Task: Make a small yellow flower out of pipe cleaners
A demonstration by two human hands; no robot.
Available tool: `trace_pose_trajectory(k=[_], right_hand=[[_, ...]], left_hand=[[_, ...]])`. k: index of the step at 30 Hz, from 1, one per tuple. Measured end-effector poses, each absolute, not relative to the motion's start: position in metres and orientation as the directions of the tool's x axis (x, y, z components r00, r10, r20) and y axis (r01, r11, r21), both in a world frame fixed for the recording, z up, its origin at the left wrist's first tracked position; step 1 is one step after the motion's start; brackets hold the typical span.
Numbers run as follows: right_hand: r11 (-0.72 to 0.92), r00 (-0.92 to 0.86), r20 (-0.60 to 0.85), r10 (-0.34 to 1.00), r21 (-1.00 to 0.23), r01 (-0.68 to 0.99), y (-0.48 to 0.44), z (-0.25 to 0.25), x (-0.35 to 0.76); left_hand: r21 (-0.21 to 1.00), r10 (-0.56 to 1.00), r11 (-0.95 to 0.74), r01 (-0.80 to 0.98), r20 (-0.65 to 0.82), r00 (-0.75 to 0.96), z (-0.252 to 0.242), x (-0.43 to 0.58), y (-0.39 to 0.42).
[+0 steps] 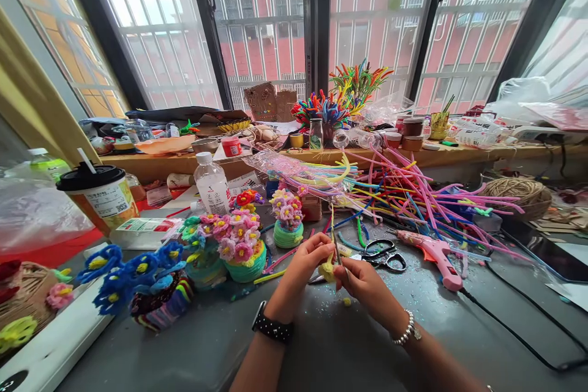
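Over the grey table, my left hand (307, 263) pinches a yellow pipe cleaner (326, 272) whose lower part is bunched into a small shape. One strand stands up above the fingertips. My right hand (365, 285) is closed on the same piece from the other side; a thin dark edge shows between the hands, too small to name. Just beyond the right hand lie black-handled scissors (384, 256). A small yellow scrap (346, 302) rests on the table below the hands. To the left stand pots of pipe-cleaner flowers, pink ones (239, 233) and blue ones (138, 269).
A pink glue gun (434, 257) with a black cord lies to the right. Behind it spreads a heap of coloured pipe cleaners (413, 190), with a twine ball (517, 193) beside. A drink cup (101, 199) and a clear bottle (211, 184) stand at left. A phone (544, 248) lies far right.
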State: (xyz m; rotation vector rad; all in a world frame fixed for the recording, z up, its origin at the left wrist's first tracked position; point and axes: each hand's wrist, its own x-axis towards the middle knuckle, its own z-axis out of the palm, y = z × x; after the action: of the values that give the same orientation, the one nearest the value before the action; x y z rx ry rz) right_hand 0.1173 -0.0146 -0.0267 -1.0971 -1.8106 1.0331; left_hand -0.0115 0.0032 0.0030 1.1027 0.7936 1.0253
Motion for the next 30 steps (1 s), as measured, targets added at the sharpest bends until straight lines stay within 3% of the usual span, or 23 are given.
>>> trace_pose_trajectory(k=[7, 13, 30], right_hand=[[0.282, -0.295, 0.202, 0.934, -0.923, 0.263, -0.013, -0.027, 0.116], [0.268, -0.376, 0.185, 0.908, -0.946, 0.183, -0.011, -0.037, 0.114], [0.267, -0.361, 0.193, 0.912, -0.949, 0.168, -0.012, -0.033, 0.116]], left_hand=[[0.968, 0.949, 0.087, -0.236, -0.009, 0.315, 0.002, -0.01, 0.004], [0.971, 0.953, 0.063, -0.232, 0.011, 0.303, -0.001, -0.011, 0.007], [0.983, 0.941, 0.036, -0.182, 0.028, 0.338, -0.003, -0.013, 0.008]])
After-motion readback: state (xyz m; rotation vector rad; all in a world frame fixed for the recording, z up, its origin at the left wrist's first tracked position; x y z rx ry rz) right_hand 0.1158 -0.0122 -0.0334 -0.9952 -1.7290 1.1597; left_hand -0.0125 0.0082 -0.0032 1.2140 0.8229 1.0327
